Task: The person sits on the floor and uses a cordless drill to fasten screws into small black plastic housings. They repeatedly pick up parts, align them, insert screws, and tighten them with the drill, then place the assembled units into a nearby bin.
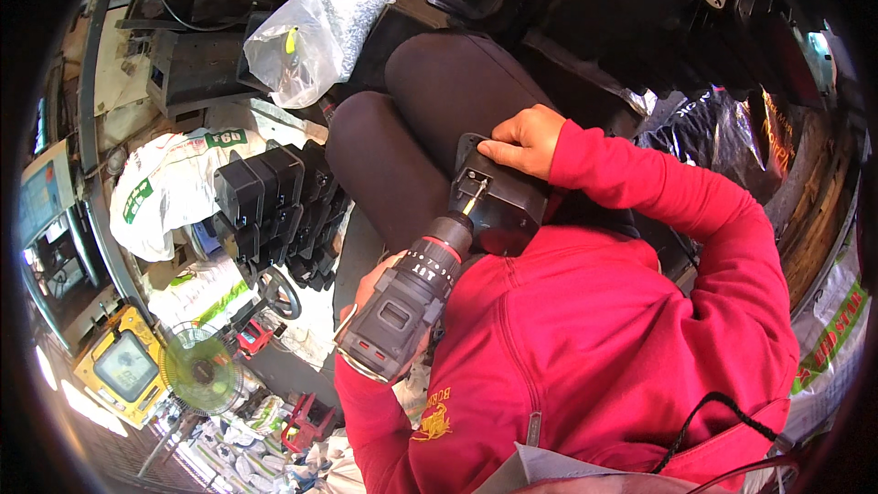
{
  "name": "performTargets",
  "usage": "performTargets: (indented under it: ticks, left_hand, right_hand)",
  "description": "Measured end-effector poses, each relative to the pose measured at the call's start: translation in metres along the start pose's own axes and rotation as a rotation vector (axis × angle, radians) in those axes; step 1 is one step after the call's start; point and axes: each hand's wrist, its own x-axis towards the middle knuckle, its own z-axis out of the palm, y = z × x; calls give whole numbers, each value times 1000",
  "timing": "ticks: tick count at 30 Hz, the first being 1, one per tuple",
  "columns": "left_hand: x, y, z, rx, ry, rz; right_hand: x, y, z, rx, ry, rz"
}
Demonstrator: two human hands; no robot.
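On the lap of a seated person in a red jacket [604,338] and dark trousers [476,82] is a black plastic box [512,215], tilted, with one end toward the knees. The right hand [526,139] holds it at that end, the thumb lying across the edge and the other fingers bent, their tips partly out of sight. The left hand [370,279] has a cordless drill [402,302], its fingers around the tool, though the drill's body hides most of them and I cannot tell how each one lies. The drill points up and to the right; its thin bit [475,198] reaches a small recess in the box, where a metal piece shows; whether the tip touches it is hard to tell. Beyond the knees sits a clear plastic bag [357,27] of small greyish pieces, with something yellow [292,40] on or in it. Left of the legs, more black boxes [274,206] are stacked beside a white sack [160,192]. Farther toward the lower left are a dark wheel [277,295], a green fan [201,370] and a yellow-framed screen [126,368]. At the right lies a shiny black bag [713,142].
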Motion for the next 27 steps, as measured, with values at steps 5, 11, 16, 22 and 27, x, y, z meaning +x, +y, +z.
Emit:
performTargets:
  ticks: [5, 11, 16, 22, 27]
  left_hand:
    - [-2, 3, 0, 2, -33, 37]
    - [0, 0, 6, -18, 4, -60]
    - [0, 0, 6, -53, -6, -31]
    - [-12, -19, 9, -105, 108, 177]
    - [-35, -47, 7, -429, 267, -82]
  right_hand:
    - [2, 2, 5, -70, 30, -85]
    - [-1, 3, 10, -66, 48, -44]
    - [1, 0, 3, -74, 31, -104]
    - [-7, 12, -10, 19, 87, -66]
    - [-20, -23, -32, -497, 444, -203]
